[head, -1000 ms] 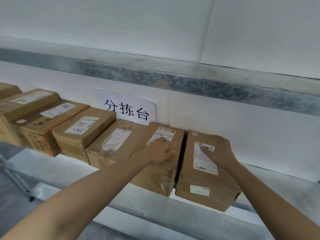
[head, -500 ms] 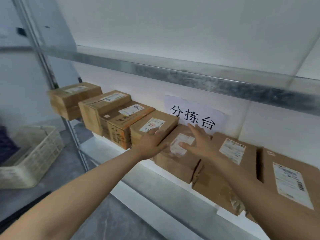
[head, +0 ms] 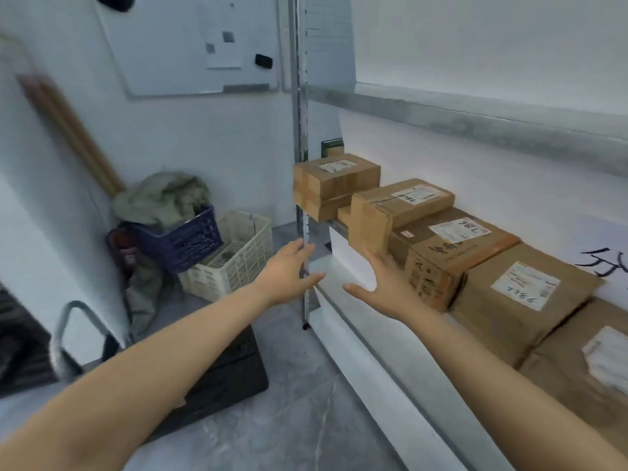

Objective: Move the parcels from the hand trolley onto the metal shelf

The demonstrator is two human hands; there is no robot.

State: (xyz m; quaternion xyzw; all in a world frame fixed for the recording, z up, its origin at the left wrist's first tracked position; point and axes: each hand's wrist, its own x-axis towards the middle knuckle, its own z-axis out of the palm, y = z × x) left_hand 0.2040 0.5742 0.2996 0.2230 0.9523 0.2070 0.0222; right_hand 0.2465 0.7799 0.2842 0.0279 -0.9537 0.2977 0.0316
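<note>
1. While looking left along the metal shelf [head: 390, 362]: brown parcels [head: 523, 294] in a close row on top, white wall [head: 475, 164] behind, grey floor [head: 306, 419] below.
2. Past the upright post [head: 300, 164]: cream basket [head: 234, 256], blue basket [head: 180, 243] under cloth [head: 159, 198], whiteboard [head: 190, 45].
3. Left hand [head: 289, 270] by the post and right hand [head: 384, 287] near a parcel's front, both spread wide, holding nothing; contact unclear.
4. Hand trolley [head: 231, 375] lower left, blurred, partly behind the left arm [head: 153, 368]; last parcel [head: 594, 385] cropped at right.
</note>
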